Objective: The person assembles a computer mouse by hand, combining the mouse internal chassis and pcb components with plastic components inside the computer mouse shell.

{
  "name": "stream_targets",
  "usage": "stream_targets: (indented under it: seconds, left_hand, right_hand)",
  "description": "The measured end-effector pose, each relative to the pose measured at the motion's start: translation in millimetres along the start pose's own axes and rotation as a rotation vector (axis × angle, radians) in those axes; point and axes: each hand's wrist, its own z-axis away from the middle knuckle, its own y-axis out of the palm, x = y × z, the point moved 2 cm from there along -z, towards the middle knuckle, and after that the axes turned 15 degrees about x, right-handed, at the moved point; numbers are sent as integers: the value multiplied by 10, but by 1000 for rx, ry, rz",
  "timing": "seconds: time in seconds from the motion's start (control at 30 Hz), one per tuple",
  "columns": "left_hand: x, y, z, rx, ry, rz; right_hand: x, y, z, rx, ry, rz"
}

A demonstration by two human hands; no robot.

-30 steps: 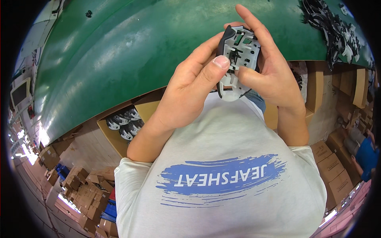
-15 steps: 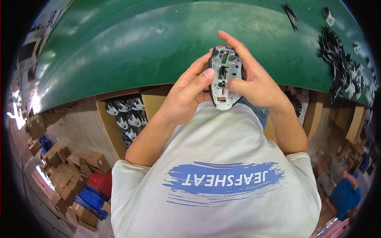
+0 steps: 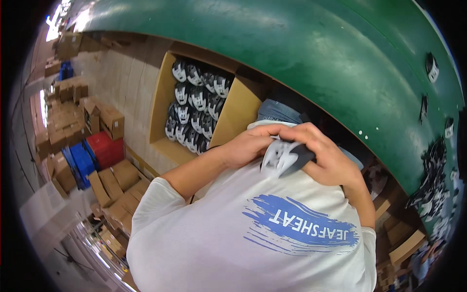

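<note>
A plastic shell part (image 3: 278,158), white on one side and dark grey to black on the other, is held close to my chest, slightly blurred. My right hand (image 3: 330,158) wraps round its dark end, with the thumb below and the fingers over the top. My left hand (image 3: 249,145) closes on its far left edge, the fingertips partly hidden behind it. To the left, a cardboard box (image 3: 161,101) stands beside the table, holding several similar black-and-white shell parts (image 3: 198,99) stacked in rows.
A green table (image 3: 272,44) stretches across the far side. On its right lie a pile of black and white parts (image 3: 430,182) and several loose pieces. Cardboard cartons (image 3: 68,114), blue crates (image 3: 80,163) and a red crate (image 3: 105,149) stand on the floor at left.
My view has turned left, bringing the box of parts further into sight. The shell has come off the table's edge toward my chest and been turned, its ribbed inside now out of sight.
</note>
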Motion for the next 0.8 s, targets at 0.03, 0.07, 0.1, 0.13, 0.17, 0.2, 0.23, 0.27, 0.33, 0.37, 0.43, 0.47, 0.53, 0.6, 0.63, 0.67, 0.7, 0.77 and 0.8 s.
stream_targets:
  seconds: [0.03,0.07,0.1,0.13,0.17,0.2,0.23,0.27,0.33,0.37,0.43,0.47,0.53,0.6,0.63,0.67,0.7,0.77,0.8]
  left_hand:
    - [36,-13,37,27,121,89]
    - [8,-62,64,10,141,95]
    - [-45,-117,77,62,170,170]
    - [-93,-168,111,115,198,242]
    - [-124,-188,143,128,174,212]
    - [-160,-191,190,115,189,214]
    - [-233,-156,227,99,150,-87]
    - [-270,-147,249,79,104,-387]
    - [-249,-257,248,9,117,-522]
    - [-304,-281,270,18,67,-557]
    - [-312,-346,332,28,14,-593]
    - [-267,-422,378,-10,37,-589]
    - [-200,-611,509,-38,45,-433]
    - [-158,-1054,657,-25,113,-269]
    - [-65,-1347,735,-145,225,-143]
    - [47,-1731,867,-340,255,-18]
    - [125,-2062,1030,-531,286,46]
    - [262,-2623,1372,-852,387,-126]
    - [345,-2898,1577,-1053,335,-399]
  right_hand:
    - [10,-29,-38,-37,64,-6]
    - [37,-38,-70,-90,134,-13]
    - [36,-44,-93,-66,125,-8]
    - [6,-55,-107,-74,169,41]
    - [-7,-57,-142,-85,213,92]
    - [16,-46,-196,-67,203,95]
    - [56,-41,-244,-19,246,153]
    - [78,-31,-293,27,289,211]
    - [56,-5,-408,21,275,245]
    - [42,7,-441,2,266,275]
    - [20,29,-454,-5,224,196]
    - [5,40,-451,-17,182,114]
    - [-60,67,-401,-42,194,-6]
    - [-132,76,-317,-81,210,-127]
    - [-174,57,-262,-135,236,-130]
    - [-235,44,-198,-194,259,-134]
    - [-299,41,-132,-237,268,-161]
    - [-385,38,32,-298,311,-182]
    - [-405,17,112,-333,347,-199]
